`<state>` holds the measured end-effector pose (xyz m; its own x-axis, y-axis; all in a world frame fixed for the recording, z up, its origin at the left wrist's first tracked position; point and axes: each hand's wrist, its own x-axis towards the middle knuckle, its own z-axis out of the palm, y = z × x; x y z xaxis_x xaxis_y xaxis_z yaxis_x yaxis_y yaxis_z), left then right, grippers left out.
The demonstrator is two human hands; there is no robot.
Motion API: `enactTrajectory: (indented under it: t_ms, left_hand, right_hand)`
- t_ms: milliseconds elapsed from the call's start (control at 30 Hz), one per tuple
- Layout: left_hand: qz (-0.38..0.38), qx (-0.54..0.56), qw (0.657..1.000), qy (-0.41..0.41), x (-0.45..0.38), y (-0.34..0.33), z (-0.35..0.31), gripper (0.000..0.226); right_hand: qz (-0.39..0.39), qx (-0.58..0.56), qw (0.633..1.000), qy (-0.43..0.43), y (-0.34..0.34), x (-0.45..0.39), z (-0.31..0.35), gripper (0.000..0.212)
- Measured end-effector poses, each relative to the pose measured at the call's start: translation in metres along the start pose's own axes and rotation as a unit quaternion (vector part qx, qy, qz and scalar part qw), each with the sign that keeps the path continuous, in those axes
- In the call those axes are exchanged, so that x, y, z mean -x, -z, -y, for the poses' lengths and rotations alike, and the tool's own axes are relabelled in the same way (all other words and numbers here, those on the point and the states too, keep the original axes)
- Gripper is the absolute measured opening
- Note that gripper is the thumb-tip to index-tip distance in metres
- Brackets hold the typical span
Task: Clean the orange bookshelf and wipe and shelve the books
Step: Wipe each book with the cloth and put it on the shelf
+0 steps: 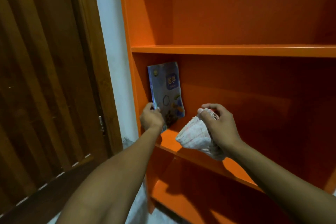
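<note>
Currently left hand [151, 119] pinches the blue book [166, 92], upright against the bookshelf's [236, 51] left wall. Right hand [219, 125] grips a bunched cloth [194, 133] above the shelf edge.

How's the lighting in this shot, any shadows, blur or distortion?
Head view: dim, with the orange bookshelf falling into deep shadow on the right; the forearms cast shadows on the lower shelves; wide-angle lens tilts the uprights; the book is slightly soft.

Brown wooden door [45, 78] left of white wall strip [111, 42]; pale floor [138, 205] below.
</note>
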<state>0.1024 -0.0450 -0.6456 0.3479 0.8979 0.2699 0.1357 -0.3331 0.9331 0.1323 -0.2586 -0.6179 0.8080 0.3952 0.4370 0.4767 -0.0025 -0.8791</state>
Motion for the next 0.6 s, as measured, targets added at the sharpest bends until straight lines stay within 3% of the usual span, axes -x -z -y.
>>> enactTrajectory:
  t_ms: [133, 433, 500, 600]
  left_hand:
    - [-0.019, 0.008, 1.000, 0.017, 0.001, -0.016, -0.006, 0.032]
    - [0.012, -0.035, 0.999, 0.005, -0.002, -0.008, -0.004, 0.044]
    - [0.016, -0.042, 0.999, -0.019, 0.006, 0.004, 0.000, 0.047]
    - [-0.010, -0.064, 0.992, -0.107, 0.025, 0.038, 0.012, 0.034]
  right_hand:
    - [0.005, -0.011, 1.000, -0.008, 0.003, -0.004, 0.000, 0.020]
    - [0.026, -0.030, 0.999, -0.017, 0.005, 0.008, 0.008, 0.019]
    - [0.031, -0.042, 0.998, -0.031, 0.004, 0.015, 0.013, 0.019]
    - [0.068, -0.068, 0.993, -0.069, -0.001, 0.029, 0.018, 0.030]
